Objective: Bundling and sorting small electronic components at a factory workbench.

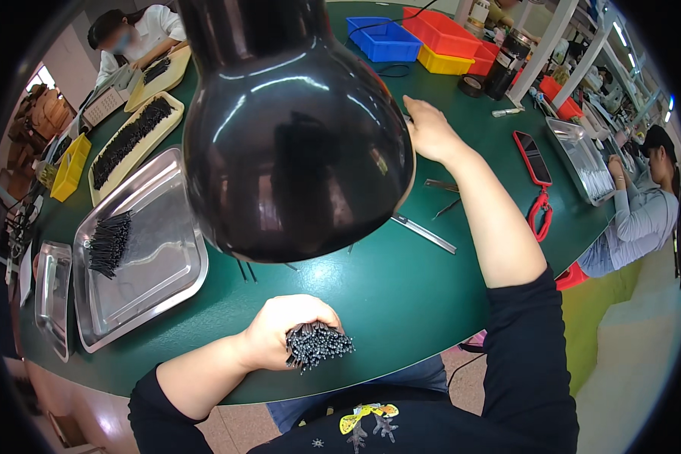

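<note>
1. Black thin rods (319, 346), many in one thick bundle, are in the left hand (275, 325), at the near edge of the green table (378, 299); their ends face the near side
2. The fingers of this left hand are closed around the bundle and keep it tight together
3. The right hand (433, 135) is farther, just beside the right rim of the black lamp shade (295, 159); the shade hides part of its fingers, so I cannot tell if they are wide, narrow or holding something
4. A small pile of similar rods (111, 244) lies in the large metal tray (166, 253), on the left; a smaller metal tray (53, 299) stands left of it
5. Near the right forearm, on its left, lies a flat metal strip (427, 235); to its right are a phone (534, 157) with red edge and red-handled pliers (539, 216)
6. On the far side are a blue box (390, 51) and a yellow box (444, 63)
</note>
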Demonstrator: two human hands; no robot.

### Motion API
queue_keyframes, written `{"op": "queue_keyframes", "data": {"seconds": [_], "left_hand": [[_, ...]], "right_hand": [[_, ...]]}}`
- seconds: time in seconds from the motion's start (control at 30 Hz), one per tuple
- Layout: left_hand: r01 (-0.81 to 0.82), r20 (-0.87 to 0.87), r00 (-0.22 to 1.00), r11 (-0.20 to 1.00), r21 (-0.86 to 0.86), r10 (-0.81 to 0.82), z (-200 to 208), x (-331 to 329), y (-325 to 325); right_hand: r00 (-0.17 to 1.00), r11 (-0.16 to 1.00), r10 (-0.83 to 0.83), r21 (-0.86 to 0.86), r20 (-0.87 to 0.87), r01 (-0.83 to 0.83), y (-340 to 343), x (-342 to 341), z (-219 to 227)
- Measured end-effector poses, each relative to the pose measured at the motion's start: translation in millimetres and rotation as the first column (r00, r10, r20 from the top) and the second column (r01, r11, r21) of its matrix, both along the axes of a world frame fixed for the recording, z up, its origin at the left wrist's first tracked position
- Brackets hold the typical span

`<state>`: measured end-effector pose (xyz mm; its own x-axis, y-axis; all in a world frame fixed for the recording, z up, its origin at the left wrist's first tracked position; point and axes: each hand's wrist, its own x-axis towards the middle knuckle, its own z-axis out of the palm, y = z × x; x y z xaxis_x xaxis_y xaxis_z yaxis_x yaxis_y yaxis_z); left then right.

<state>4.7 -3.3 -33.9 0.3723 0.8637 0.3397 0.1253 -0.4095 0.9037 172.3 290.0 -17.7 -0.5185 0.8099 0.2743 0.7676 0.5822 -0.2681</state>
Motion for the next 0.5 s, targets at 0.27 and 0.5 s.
{"op": "queue_keyframes", "data": {"seconds": [0.27, 0.5], "left_hand": [[-0.066, -0.109, 0.992, 0.997, -0.05, 0.061, 1.4, -0.8, -1.9], [-0.139, -0.135, 0.98, 0.988, 0.063, 0.147, 2.9, 4.1, -2.6]], "right_hand": [[0.562, 0.661, 0.237, -0.292, -0.793, -0.691, -126.4, -8.4, 17.3], [0.628, 0.485, 0.221, -0.475, -0.746, -0.734, -169.4, -29.0, 1.4]]}}
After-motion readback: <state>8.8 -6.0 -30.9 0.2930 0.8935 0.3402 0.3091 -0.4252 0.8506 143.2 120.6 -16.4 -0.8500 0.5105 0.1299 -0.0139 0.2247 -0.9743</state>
